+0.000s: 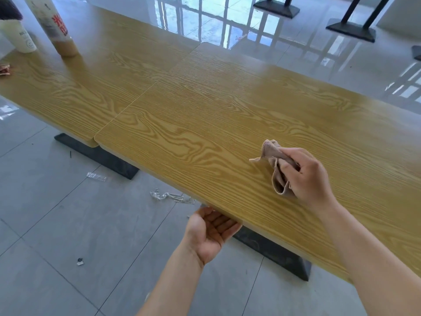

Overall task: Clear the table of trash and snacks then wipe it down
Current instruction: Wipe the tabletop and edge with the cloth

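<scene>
Here, right hand [305, 179] bunching cloth [276, 168], upright

My left hand's fingertips [227, 221] hide under the tan wood-grain table's [205, 115] edge; the frame's top crops the tall printed drink cup [53, 26] and white paper cup [19, 37].

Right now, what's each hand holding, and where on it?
Right hand grips the bunched cloth at its gathered middle, loose ends sticking out. Left hand holds nothing, palm open, cupped below the table edge.
</scene>
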Demonstrator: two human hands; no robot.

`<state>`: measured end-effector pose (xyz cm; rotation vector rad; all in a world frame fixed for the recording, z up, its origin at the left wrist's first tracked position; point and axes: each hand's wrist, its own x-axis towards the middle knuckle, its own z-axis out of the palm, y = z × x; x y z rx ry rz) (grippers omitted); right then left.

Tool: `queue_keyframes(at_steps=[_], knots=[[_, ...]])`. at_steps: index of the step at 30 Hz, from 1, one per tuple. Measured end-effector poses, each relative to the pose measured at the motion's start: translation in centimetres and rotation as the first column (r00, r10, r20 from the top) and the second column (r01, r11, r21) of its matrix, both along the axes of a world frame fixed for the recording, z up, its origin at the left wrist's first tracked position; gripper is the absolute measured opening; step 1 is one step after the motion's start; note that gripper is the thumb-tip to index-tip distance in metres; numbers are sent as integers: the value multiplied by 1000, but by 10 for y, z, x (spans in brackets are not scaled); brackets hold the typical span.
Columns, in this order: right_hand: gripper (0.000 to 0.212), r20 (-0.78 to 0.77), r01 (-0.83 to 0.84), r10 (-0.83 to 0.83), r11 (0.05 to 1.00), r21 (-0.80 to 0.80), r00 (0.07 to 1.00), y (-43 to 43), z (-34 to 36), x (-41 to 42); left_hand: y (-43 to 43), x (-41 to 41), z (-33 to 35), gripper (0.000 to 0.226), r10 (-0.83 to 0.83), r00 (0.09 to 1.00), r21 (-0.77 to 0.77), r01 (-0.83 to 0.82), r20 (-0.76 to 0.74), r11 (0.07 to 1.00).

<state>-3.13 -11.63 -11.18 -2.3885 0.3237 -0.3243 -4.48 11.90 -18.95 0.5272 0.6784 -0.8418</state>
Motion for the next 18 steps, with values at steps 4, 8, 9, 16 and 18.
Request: queue_keyframes(at_steps=[4, 8, 9, 16, 18], knots=[[40, -74, -108, 87, 920, -377, 993, 15, -19, -7, -8, -6, -3, 34, 4, 1000, -15, -4, -24, 1000], [28, 57, -177, 210, 916, -359, 976, 59, -26, -32, -10, -6, -2, 39, -13, 1000, 36, 14, -6, 999], [26, 93, -191, 237, 919, -345, 967, 69, -27, -38, -11, -7, 0, 39, -9, 1000, 36, 9, 14, 999], [17, 136, -321, 343, 934, -159, 929, 118, -18, -64, -9, -13, 10, 43, -95, 972, 89, 77, 216, 993], [15, 77, -288, 282, 955, 77, 956, 123, -9, -69, -7, -14, 14, 58, -134, 962, 95, 115, 239, 989]])
